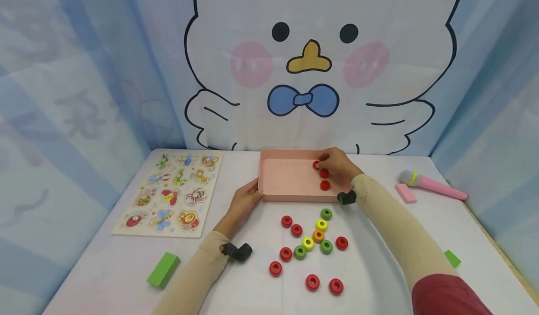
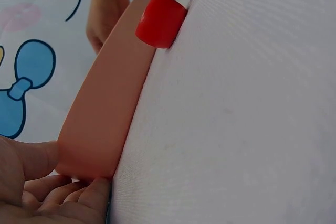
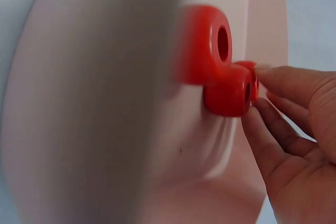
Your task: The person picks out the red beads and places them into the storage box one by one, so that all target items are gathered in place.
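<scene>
A shallow pink tray (image 1: 282, 179) lies on the white table. My left hand (image 1: 251, 192) grips its near left corner, thumb and fingers around the tray wall (image 2: 100, 124). My right hand (image 1: 323, 160) reaches into the tray's far right corner and pinches a red ring (image 1: 316, 164) there. In the right wrist view its fingertips (image 3: 265, 72) close on that ring (image 3: 253, 74). Two more red rings (image 1: 324, 179) lie in a row just in front of it; the right wrist view shows the middle ring (image 3: 228, 93) touching the held one.
Several loose rings (image 1: 313, 242), red, green, yellow and orange, lie in front of the tray. An insect puzzle board (image 1: 168, 193) is at the left, with a green block (image 1: 163, 269) near it. A pink toy microphone (image 1: 435, 187), pink block (image 1: 405, 193) and green block (image 1: 452, 258) are at the right.
</scene>
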Available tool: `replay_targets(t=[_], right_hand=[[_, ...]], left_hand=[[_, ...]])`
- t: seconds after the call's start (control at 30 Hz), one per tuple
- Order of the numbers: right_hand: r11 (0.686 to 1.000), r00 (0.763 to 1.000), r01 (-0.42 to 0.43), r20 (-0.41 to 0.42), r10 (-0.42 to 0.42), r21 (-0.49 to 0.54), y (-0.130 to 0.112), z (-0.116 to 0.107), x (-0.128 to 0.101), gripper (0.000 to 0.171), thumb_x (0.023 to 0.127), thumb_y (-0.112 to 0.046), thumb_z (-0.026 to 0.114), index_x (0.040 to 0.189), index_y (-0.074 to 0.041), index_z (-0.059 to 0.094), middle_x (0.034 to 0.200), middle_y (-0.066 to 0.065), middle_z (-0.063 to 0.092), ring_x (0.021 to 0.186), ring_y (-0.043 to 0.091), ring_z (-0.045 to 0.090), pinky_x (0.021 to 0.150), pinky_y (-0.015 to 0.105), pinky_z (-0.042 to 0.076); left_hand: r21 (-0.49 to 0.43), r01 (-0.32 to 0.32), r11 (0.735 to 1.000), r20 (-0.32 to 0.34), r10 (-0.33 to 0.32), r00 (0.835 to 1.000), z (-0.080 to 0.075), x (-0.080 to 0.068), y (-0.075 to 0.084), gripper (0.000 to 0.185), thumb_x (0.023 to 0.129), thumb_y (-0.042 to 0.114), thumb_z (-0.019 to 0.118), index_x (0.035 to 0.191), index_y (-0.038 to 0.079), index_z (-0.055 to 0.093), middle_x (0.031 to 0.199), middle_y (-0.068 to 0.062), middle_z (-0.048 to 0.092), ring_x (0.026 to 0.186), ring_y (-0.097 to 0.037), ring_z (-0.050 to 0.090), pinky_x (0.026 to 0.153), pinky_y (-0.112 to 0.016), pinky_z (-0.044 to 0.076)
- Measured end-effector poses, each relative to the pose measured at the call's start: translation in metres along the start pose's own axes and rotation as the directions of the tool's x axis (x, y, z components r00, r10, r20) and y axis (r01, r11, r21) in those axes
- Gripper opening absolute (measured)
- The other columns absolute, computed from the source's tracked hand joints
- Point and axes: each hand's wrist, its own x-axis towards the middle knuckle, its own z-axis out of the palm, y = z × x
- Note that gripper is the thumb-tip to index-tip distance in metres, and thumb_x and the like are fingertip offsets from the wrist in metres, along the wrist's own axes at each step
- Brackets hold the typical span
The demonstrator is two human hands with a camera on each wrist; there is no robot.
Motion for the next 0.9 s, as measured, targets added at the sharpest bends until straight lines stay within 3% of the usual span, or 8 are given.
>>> replay_targets(t=[0.17, 0.33, 0.6, 0.9], right_hand=[[0.991, 0.993, 0.080, -0.073, -0.088, -0.110, 0.003, -0.008, -0.012, 0.041, 0.095, -0.020, 0.065, 0.130, 0.000, 0.060, 0.127, 0.019, 0.058, 0.113, 0.035, 0.053, 0.101, 0.046, 0.046], [0.988, 0.985, 0.116, -0.118, -0.128, -0.102, 0.004, -0.014, -0.039, 0.045, 0.095, -0.021, 0.066, 0.133, 0.002, 0.057, 0.128, 0.022, 0.059, 0.115, 0.036, 0.055, 0.099, 0.045, 0.049], [0.981, 0.966, 0.172, -0.179, -0.186, -0.092, 0.027, -0.020, -0.109, 0.044, 0.095, -0.023, 0.066, 0.131, 0.001, 0.059, 0.128, 0.021, 0.059, 0.123, 0.038, 0.052, 0.099, 0.050, 0.048], [0.971, 0.961, 0.229, -0.140, -0.237, -0.067, 0.054, -0.001, -0.180, 0.039, 0.094, -0.022, 0.069, 0.125, 0.000, 0.063, 0.122, 0.017, 0.064, 0.115, 0.036, 0.058, 0.093, 0.048, 0.052]], left_hand=[[0.003, 0.000, 1.000, -0.003, 0.000, 1.000, 0.002, -0.001, 0.000, 0.052, 0.097, 0.000, 0.054, 0.146, -0.007, 0.038, 0.149, -0.022, 0.040, 0.136, -0.028, 0.040, 0.109, -0.038, 0.036], [0.018, -0.016, 1.000, -0.013, 0.016, 1.000, 0.001, 0.000, 0.001, 0.051, 0.097, -0.001, 0.054, 0.145, -0.008, 0.040, 0.147, -0.023, 0.041, 0.136, -0.028, 0.040, 0.109, -0.036, 0.037], [0.014, 0.002, 1.000, -0.003, -0.002, 1.000, 0.004, -0.001, -0.001, 0.051, 0.097, -0.001, 0.054, 0.145, -0.007, 0.039, 0.149, -0.021, 0.040, 0.137, -0.027, 0.039, 0.108, -0.034, 0.037], [0.012, 0.039, 0.999, -0.007, -0.039, 0.999, 0.003, 0.001, 0.001, 0.053, 0.098, 0.001, 0.054, 0.148, -0.004, 0.037, 0.151, -0.019, 0.038, 0.138, -0.025, 0.037, 0.110, -0.033, 0.036]])
